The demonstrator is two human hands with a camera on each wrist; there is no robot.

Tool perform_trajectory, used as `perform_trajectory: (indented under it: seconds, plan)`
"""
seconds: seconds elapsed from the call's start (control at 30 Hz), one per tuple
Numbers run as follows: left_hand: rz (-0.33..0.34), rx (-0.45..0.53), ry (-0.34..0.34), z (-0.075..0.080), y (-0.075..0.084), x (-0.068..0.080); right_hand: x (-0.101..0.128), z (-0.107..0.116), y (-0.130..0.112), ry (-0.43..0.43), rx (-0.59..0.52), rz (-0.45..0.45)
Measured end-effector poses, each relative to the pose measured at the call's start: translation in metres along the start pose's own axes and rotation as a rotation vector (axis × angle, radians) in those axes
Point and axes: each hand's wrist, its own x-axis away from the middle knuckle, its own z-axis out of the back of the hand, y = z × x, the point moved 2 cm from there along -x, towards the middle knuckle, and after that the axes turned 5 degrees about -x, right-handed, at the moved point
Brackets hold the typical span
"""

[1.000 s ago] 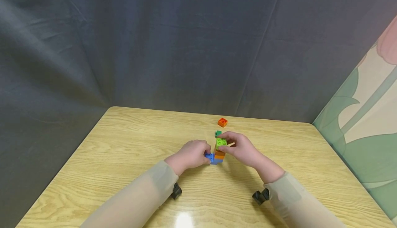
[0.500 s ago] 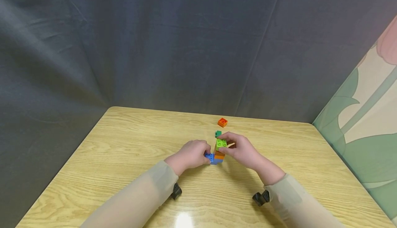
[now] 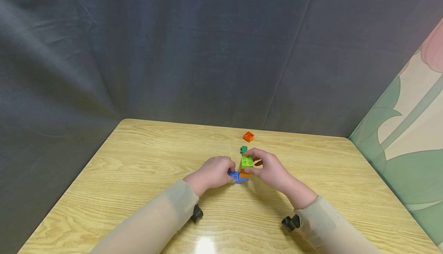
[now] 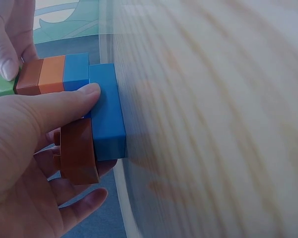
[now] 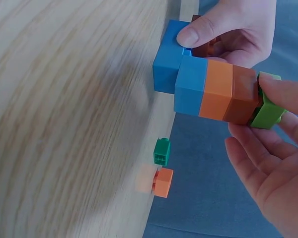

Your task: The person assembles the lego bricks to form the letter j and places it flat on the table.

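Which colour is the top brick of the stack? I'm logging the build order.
Light green top brick, clearest in the head view.

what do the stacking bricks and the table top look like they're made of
The brick stack looks like moulded plastic: solid flat colours, crisp edges, round studs on the lime brick, a smooth, slightly shiny face. The table shows pale wood grain under a glossy finish that reflects light; whether it is laminate or real wood cannot be told.
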Motion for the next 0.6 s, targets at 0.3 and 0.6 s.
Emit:
perform_trajectory:
  seconds: [0.3,0.6]
  plan:
    - [0.001,0.002,0.002,-0.0002,-0.0003,-0.0003,0.0014,-0.0008,0.0007,0.007,0.026,0.005]
    - [0.001,-0.001,0.003,-0.0004,-0.001,0.0002,0.0032,-0.0022,0.0022,0.032,0.068,0.035]
